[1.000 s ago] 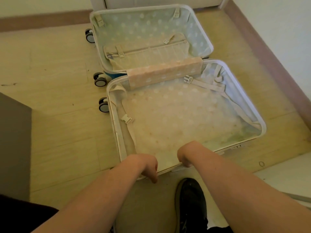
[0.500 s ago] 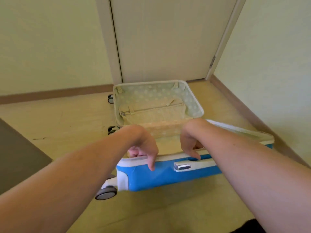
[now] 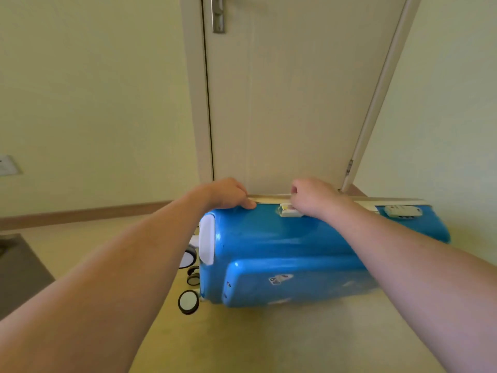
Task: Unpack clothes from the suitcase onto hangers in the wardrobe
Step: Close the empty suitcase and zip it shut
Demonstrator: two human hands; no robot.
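We see the blue suitcase (image 3: pixel 295 254) on the floor (image 3: pixel 269 340) in front of a closed door (image 3: pixel 290 103), its near shell raised so the blue outside faces us. Its long axis runs left to right across the view, with the wheels (image 3: pixel 188 302) at the left end and a small combination lock (image 3: pixel 402 211) near the right end of the top edge. Our left hand (image 3: pixel 228 195) grips that upper rim, fingers curled over the far side and the thumb lying along the edge. Our right hand (image 3: pixel 309 196) is curled over the rim at a pale carry handle (image 3: pixel 286 211), knuckles up; we cannot tell whether its fingers grip the handle or the rim.
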